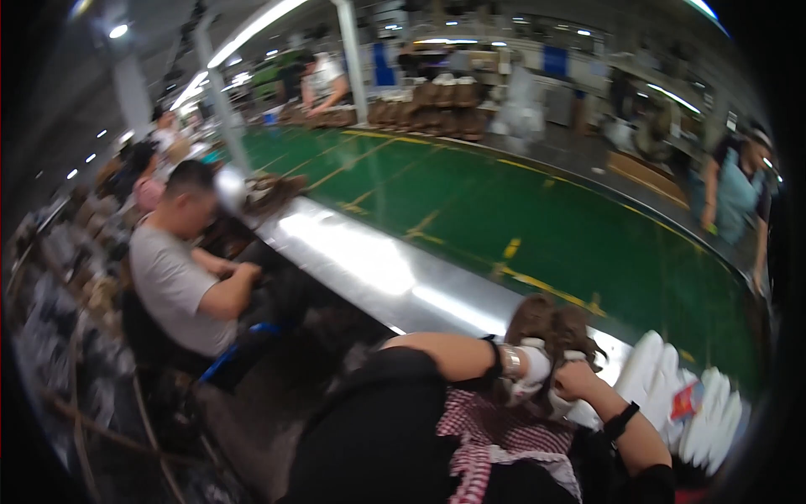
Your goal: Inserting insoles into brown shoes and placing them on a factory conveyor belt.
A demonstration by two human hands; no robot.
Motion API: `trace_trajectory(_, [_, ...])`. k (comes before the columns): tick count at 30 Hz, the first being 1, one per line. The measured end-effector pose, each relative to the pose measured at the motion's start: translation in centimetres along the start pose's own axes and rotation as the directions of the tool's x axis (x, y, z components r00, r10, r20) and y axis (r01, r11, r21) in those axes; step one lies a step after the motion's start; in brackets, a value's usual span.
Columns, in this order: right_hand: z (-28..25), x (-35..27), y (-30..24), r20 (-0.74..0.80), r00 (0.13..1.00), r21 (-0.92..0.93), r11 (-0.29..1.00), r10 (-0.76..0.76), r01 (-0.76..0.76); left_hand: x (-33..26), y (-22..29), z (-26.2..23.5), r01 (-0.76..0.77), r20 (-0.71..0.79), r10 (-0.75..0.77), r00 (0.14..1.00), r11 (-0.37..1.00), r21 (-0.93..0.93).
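A brown furry boot [550, 332] was gripped by both hands, left hand [531, 370] and right hand [575, 380], fingers closed, at five o'clock on the shiny steel bench [353, 252]; a green conveyor belt [504, 218] lay beyond, in a lit factory hall.

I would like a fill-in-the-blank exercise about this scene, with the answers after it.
1. Both hands, left hand and right hand, hold a furry ____ boot.
2. The conveyor belt is ____ in colour.
3. The soles stacked at the right are ____.
4. The seated person at the left wears a ____ shirt.

Answers: brown; green; white; grey
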State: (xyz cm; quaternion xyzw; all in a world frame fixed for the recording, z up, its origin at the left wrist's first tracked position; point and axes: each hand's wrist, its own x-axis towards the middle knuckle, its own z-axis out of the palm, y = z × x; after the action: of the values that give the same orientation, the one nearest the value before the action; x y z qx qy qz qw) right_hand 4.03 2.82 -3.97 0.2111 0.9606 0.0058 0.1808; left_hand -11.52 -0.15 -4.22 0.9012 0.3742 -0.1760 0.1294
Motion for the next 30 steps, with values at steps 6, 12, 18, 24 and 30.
trace_trajectory(6, [-2.4, -6.6, -2.5, -0.704, 0.415, 0.624, 0.781, 0.577, -0.027, -10.6, 2.1, -0.8, 0.073, -0.296, -0.251, 0.922, 0.862, -0.502])
trace_trajectory(12, [3.5, 0.4, -6.4, -0.122, 0.376, 0.987, 0.074, 0.919, 0.139, -6.8, 4.2, 0.2, 0.111, -0.281, -0.199, 0.939, 0.948, -0.298])
trace_trajectory(18, [7.0, -1.0, -3.3, -0.259, 0.288, 0.927, 0.153, 0.922, 0.344, -6.8, 0.2, -8.2, 0.233, 0.006, -0.357, 0.934, 0.597, -0.767])
trace_trajectory(24, [7.5, -3.3, -4.5, -0.643, 0.412, 0.600, 0.759, 0.646, -0.252, -2.4, -10.1, -14.8, -0.093, -0.201, -0.418, 0.886, 0.264, -0.960])
trace_trajectory(30, [6.3, -2.1, -4.7, -0.598, 0.499, 0.609, 0.760, 0.627, -0.226, 4.5, -22.0, -13.7, 0.338, -0.325, -0.557, 0.764, 0.775, -0.534])
